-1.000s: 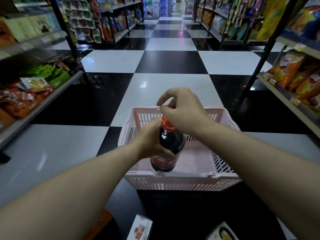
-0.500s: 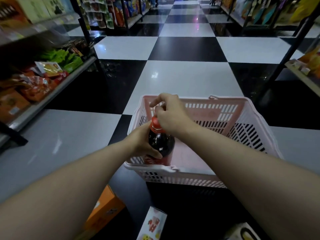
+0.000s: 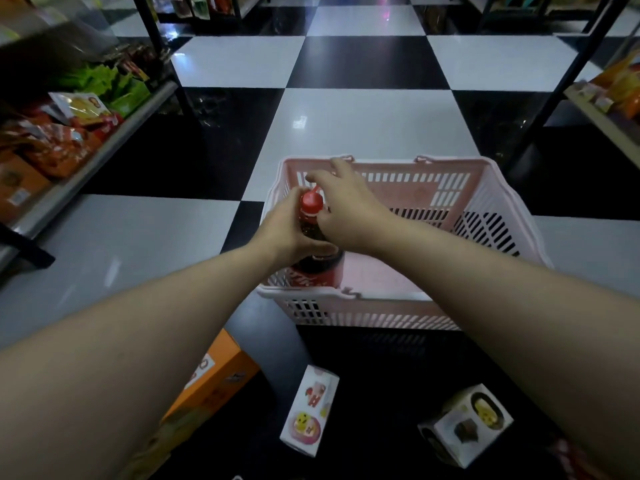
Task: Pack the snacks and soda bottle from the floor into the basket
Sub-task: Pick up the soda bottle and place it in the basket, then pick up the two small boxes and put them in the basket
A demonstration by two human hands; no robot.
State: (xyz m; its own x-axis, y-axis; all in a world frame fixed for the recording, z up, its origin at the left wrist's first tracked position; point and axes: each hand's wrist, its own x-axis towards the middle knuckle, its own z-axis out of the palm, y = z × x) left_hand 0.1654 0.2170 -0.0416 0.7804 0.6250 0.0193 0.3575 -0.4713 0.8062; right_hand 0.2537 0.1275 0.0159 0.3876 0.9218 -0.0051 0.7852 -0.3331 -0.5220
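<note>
A dark soda bottle (image 3: 317, 268) with a red cap and red label stands upright inside the pink basket (image 3: 377, 318), in its near left corner. My left hand (image 3: 282, 230) is wrapped around the bottle's upper body. My right hand (image 3: 346, 206) grips its neck just below the cap, fingers spread over the top. On the floor near me lie an orange snack box (image 3: 214, 379), a white and pink snack box (image 3: 310, 414) and a white cube-shaped snack box (image 3: 465, 424).
A left shelf (image 3: 90, 168) holds red, orange and green snack packs. A right shelf (image 3: 602, 119) holds orange bags, with a black upright post beside it. The checkered floor (image 3: 363, 123) stretches beyond the basket.
Both hands have lowered the bottle down into the basket's near left corner. The view has tipped downward, bringing the three boxes on the floor into sight.
</note>
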